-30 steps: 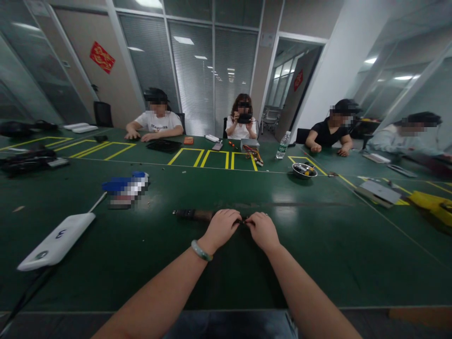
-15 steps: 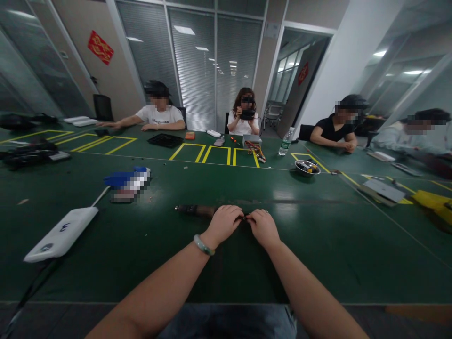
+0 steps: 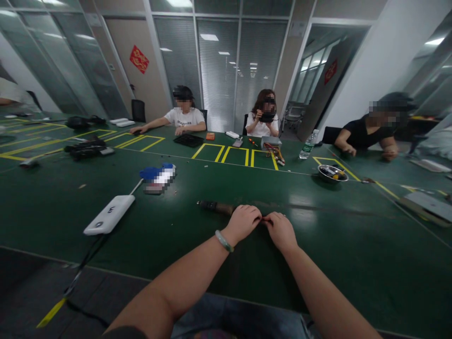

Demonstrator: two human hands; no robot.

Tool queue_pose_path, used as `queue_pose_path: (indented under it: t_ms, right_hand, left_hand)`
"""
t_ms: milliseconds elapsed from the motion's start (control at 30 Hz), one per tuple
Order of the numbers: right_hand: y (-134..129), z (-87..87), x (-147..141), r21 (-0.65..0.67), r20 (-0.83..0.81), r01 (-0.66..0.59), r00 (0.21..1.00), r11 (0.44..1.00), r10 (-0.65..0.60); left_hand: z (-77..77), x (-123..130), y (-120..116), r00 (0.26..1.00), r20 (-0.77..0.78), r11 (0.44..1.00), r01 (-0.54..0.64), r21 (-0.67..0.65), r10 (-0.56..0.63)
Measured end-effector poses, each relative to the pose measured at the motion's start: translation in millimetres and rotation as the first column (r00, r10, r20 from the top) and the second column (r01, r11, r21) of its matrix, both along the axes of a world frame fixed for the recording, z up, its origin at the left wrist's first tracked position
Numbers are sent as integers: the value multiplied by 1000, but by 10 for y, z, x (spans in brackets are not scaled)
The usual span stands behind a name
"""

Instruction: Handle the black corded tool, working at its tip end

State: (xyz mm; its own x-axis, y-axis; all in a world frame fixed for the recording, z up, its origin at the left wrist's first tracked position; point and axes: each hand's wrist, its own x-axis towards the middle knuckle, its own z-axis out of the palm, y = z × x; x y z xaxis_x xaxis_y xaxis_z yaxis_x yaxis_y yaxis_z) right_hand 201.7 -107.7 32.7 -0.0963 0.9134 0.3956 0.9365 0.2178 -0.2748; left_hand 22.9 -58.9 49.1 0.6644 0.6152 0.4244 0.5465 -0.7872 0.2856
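Observation:
On the green table (image 3: 197, 249) lies a long, dark brown and black rod-shaped thing (image 3: 221, 207); its black left end finishes in a small metal tip. My left hand (image 3: 245, 221), with a jade-like bangle (image 3: 224, 240) on the wrist, covers the right part of it, fingers curled down around it. Fingertips of my right hand (image 3: 281, 230) pinch close against the left ones. Whatever sits between the fingertips is hidden or too small to name.
To the left are a white power bank (image 3: 110, 215) with a cable and a blurred phone-like object (image 3: 160, 178) with blue. Farther off stand a metal bowl (image 3: 332, 174) of small parts, a water bottle (image 3: 308, 145) and a grey box with wires (image 3: 271, 142). Several people sit around.
My view has turned left, so everything sits farther right in the picture. Both hands stay together at the rod-shaped thing, with only slight finger movement.

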Motion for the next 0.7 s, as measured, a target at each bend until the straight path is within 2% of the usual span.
queue_pose_path:
  t_ms: [300, 700]
  right_hand:
    - [-1, 12, -41, -64, 49, 76, 996, 995, -73]
    - [81, 1, -27, -87, 49, 55, 997, 995, -51]
  left_hand:
    - [43, -26, -27, 1000, -10, 1000, 12, 6, -12]
    - [47, -21, -33, 999, -29, 1000, 19, 15, -19]
